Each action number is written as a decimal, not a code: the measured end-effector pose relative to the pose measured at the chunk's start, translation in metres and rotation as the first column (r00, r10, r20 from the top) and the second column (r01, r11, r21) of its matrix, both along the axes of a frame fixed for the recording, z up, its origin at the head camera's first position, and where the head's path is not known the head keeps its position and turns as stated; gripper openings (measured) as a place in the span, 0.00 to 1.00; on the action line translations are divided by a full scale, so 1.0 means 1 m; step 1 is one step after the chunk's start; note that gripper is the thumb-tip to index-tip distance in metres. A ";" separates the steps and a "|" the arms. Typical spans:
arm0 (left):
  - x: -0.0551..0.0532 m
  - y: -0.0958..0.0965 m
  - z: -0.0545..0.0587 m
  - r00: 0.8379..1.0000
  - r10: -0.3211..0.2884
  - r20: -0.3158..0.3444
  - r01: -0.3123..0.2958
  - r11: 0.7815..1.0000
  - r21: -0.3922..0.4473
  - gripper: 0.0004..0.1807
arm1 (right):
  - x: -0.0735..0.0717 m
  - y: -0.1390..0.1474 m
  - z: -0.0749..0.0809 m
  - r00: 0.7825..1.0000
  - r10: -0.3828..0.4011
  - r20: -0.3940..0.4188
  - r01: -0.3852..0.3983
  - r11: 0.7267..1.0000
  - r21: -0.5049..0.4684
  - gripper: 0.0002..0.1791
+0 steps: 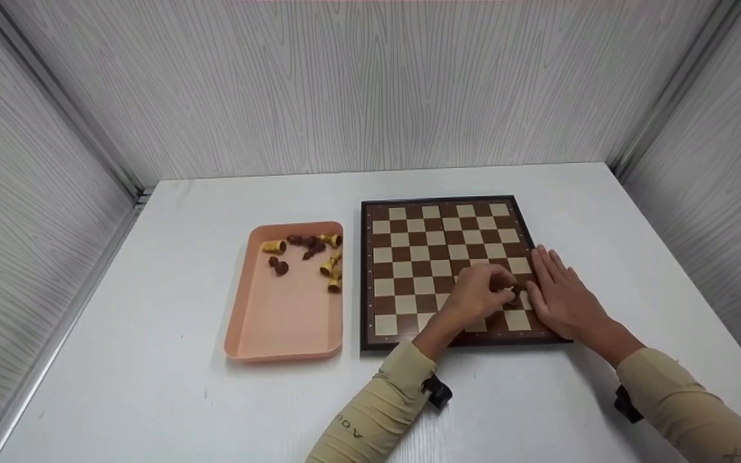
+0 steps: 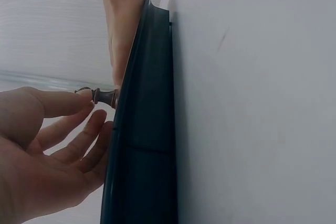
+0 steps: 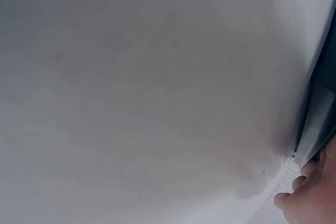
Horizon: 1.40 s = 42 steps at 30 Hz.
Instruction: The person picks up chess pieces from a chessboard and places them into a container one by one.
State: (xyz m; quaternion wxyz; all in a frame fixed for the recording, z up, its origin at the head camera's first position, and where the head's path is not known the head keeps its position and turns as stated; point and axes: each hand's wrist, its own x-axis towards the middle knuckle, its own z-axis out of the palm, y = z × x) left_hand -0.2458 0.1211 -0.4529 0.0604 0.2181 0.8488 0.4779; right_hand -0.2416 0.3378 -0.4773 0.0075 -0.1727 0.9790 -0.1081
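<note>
A dark brown chess piece (image 1: 516,296) stands near the right side of the chessboard (image 1: 417,254). My left hand (image 1: 473,292) pinches its top between thumb and forefinger, the other fingers loosely bent. In the left wrist view the base of the chess piece (image 2: 107,97) is right at the board's surface, and the fingertips hide part of its head. My right hand (image 1: 567,301) rests flat along the board's right edge, fingers straight and pointing away from me. The right wrist view catches only some fingers of the right hand (image 3: 310,195) beside the board's dark side.
Left of the board lies a shallow pink tray (image 1: 280,325). Several dark brown pieces (image 1: 278,265) and yellowish pieces (image 1: 274,247) lie tipped over inside it, mostly toward its far and right sides. Board and tray sit on a white table (image 1: 152,321), with grey wood-patterned panels (image 1: 370,90) around it.
</note>
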 end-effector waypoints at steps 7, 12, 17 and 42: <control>-0.002 0.007 -0.002 1.000 0.001 -0.017 -0.001 1.000 0.013 0.07 | 0.001 0.001 0.000 1.000 0.006 -0.022 -0.006 1.000 -0.001 0.37; -0.002 0.009 -0.004 1.000 0.013 -0.015 -0.013 1.000 0.026 0.06 | 0.001 0.000 0.000 1.000 0.005 -0.018 -0.005 1.000 0.000 0.37; -0.001 0.008 -0.004 0.999 0.010 -0.032 -0.009 1.000 0.028 0.05 | 0.000 0.000 -0.001 1.000 0.010 -0.020 -0.010 1.000 -0.005 0.37; -0.001 -0.001 0.001 0.998 -0.012 -0.054 0.016 0.997 0.073 0.06 | 0.000 0.000 -0.002 1.000 -0.012 -0.009 0.012 1.000 0.021 0.37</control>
